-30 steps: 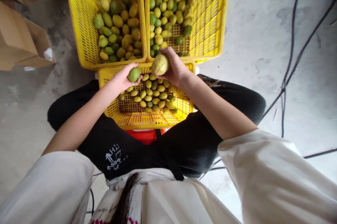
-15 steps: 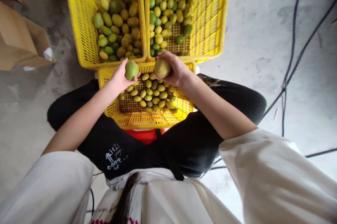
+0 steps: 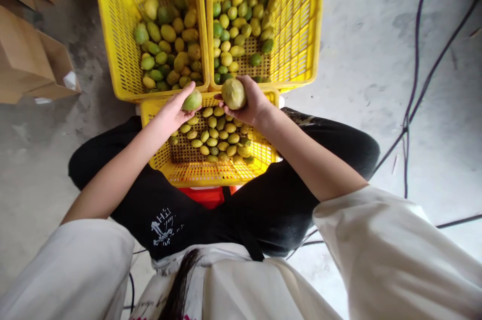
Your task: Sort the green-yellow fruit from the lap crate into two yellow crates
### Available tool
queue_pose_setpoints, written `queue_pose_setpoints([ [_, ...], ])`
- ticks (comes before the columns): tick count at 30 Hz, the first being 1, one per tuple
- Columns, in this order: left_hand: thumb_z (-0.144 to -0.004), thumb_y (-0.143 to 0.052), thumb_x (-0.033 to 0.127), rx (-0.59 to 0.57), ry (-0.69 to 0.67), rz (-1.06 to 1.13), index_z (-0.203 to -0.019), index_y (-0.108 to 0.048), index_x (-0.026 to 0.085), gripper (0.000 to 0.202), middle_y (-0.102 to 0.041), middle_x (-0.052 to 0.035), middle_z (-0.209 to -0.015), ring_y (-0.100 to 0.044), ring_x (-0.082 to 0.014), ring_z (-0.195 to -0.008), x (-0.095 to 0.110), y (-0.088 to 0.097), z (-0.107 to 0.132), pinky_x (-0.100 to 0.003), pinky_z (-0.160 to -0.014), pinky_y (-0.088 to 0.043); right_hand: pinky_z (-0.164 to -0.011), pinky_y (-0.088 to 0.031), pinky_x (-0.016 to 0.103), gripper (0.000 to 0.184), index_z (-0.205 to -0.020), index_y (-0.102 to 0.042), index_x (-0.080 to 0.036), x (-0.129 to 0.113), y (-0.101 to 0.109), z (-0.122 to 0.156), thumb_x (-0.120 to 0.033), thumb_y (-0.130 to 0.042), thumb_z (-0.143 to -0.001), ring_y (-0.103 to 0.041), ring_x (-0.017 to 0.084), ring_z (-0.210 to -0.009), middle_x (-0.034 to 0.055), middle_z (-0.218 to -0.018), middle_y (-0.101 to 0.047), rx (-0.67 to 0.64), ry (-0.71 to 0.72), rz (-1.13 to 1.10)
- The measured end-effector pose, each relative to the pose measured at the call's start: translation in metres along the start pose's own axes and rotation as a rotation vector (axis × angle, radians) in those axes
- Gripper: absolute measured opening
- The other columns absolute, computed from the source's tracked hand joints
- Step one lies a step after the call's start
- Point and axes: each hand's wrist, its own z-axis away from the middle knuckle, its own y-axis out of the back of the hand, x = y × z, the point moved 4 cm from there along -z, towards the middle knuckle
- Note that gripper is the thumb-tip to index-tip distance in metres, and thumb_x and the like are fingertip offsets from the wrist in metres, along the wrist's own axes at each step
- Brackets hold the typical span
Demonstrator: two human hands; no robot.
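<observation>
My left hand [image 3: 171,112] holds a small green fruit [image 3: 192,101] over the far rim of the near yellow crate [image 3: 211,174], which rests between my knees and holds several small green-yellow fruits. My right hand [image 3: 251,102] grips a larger yellowish fruit [image 3: 234,94] just to the right of it, above the same rim. Beyond stand two more yellow crates: the left far crate [image 3: 116,39] has bigger green-yellow fruits, the right far crate [image 3: 301,24] has smaller ones.
Cardboard boxes [image 3: 33,64] lie at the left on the concrete floor. Dark cables [image 3: 410,109] run across the floor at the right. A red object [image 3: 205,194] shows under the near crate. My legs in black cloth flank the crate.
My left hand has lifted the green fruit from low over the near crate toward its far rim and tilted it. My right hand has turned its yellowish fruit slightly, staying in place.
</observation>
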Motion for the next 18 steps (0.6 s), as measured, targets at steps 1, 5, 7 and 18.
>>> queue_pose_setpoints([
  [1,-0.084,-0.083,0.037,0.012,0.028,0.01,-0.102,-0.066,0.023,0.028,-0.068,-0.005,-0.086,-0.07,-0.0188,-0.076,-0.001,0.0,0.0,-0.023,-0.058,-0.052,-0.08,-0.062,0.045,0.04,-0.108,-0.063,-0.021,0.001,0.0,-0.002,-0.058,-0.051,-0.099,-0.072,0.025,-0.089,0.0067,-0.096,-0.071,-0.016,0.004,0.017],
  [5,-0.082,-0.082,0.034,0.074,0.123,0.08,-0.099,-0.065,0.024,0.026,-0.066,-0.0046,-0.083,-0.067,-0.0186,-0.074,-0.004,-0.001,0.001,-0.024,-0.06,-0.056,-0.084,-0.061,0.047,0.034,-0.105,-0.062,-0.021,0.003,-0.003,0.001,-0.05,-0.045,-0.101,-0.07,0.024,-0.089,0.0063,-0.092,-0.068,-0.043,-0.053,0.011],
  [7,-0.082,-0.077,0.029,0.086,0.128,0.109,-0.098,-0.065,0.024,0.021,-0.066,-0.0051,-0.083,-0.067,-0.0206,-0.078,-0.004,-0.001,0.003,-0.027,-0.063,-0.058,-0.088,-0.059,0.047,0.03,-0.1,-0.06,-0.021,0.001,-0.006,0.008,-0.046,-0.042,-0.101,-0.069,0.024,-0.089,0.005,-0.085,-0.065,-0.055,-0.072,-0.009],
  [18,-0.072,-0.069,0.02,0.02,0.134,0.122,-0.097,-0.059,0.022,0.028,-0.064,-0.004,-0.079,-0.066,-0.0215,-0.075,-0.002,-0.004,0.005,-0.03,-0.063,-0.06,-0.098,-0.054,0.042,0.018,-0.101,-0.061,-0.02,-0.004,-0.014,0.021,-0.036,-0.062,-0.095,-0.064,0.023,-0.102,0.0051,-0.095,-0.067,-0.08,0.036,0.073],
])
